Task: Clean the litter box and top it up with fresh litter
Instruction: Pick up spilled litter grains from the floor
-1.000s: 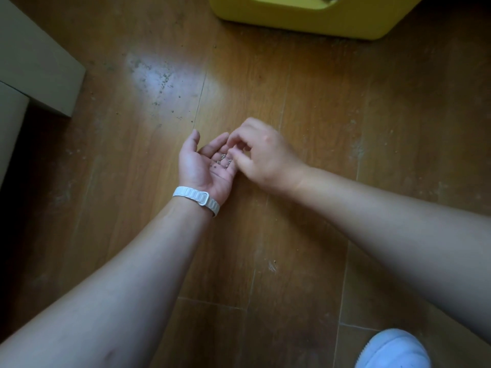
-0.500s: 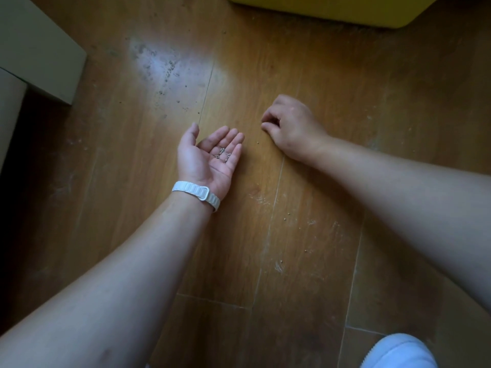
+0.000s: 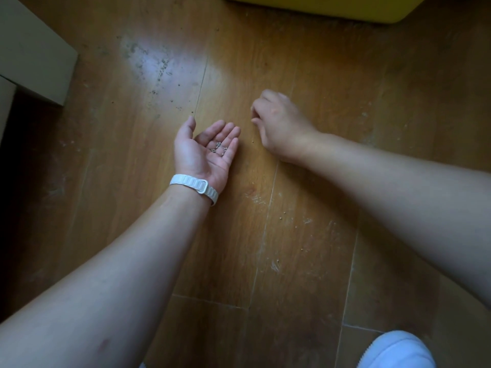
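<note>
Withdrawn from over the left palm, where it hovered a second ago, the right hand (image 3: 280, 124) now sits knuckles-up on the wooden floor (image 3: 345, 102), just right of the left hand (image 3: 207, 152). At the far edge, the yellow litter box (image 3: 318, 6) shows only a strip of wall, its long side running left to right. A beige cabinet (image 3: 34, 49) stands far left, and a white shoe (image 3: 398, 351) pokes in at near right. The left hand, wearing a white strap (image 3: 196, 187), lies palm up, fingers loosely together and slightly cupped under a few collected litter pellets (image 3: 218, 148). The right hand's fingers curl down toward the boards; whether they pinch anything cannot be told. One stray pellet (image 3: 253, 141) lies between the hands, just on the near side of the right hand's fingertips, so that hand looks best placed to take it. Being round, it has no long axis or heading. More scattered pellets (image 3: 283, 214) lie nearer the camera, well apart.
</note>
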Demonstrator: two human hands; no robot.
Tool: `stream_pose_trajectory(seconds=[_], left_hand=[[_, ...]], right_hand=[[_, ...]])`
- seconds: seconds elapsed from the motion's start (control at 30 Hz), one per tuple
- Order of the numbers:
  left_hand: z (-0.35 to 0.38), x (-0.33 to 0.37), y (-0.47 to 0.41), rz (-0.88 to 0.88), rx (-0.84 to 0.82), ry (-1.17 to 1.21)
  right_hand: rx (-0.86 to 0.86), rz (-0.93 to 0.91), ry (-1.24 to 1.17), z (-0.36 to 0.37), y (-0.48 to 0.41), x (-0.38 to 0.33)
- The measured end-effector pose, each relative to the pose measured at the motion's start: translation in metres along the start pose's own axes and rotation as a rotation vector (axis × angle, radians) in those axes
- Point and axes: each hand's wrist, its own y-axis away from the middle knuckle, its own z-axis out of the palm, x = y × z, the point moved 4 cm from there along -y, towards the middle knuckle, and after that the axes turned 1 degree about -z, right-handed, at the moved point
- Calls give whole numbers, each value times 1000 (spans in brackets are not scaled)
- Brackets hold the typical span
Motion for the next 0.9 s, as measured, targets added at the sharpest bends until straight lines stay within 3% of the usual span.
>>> stream_pose_trajectory(seconds=[0.1, 0.27, 0.47, 0.67, 0.9], left_hand=[[2, -2, 3, 4, -11, 29], [4, -11, 11, -23, -53, 97], [-6, -12, 7, -11, -29, 4], [-6, -12, 13, -10, -13, -40], [-1, -16, 15, -5, 1, -62]], right_hand=[[77, -76, -166, -8, 16, -27], [16, -195, -262, -2, 32, -61], [4, -72, -176, -8, 29, -25], [30, 182, -96, -13, 36, 37], [51, 184, -135, -12, 33, 38]])
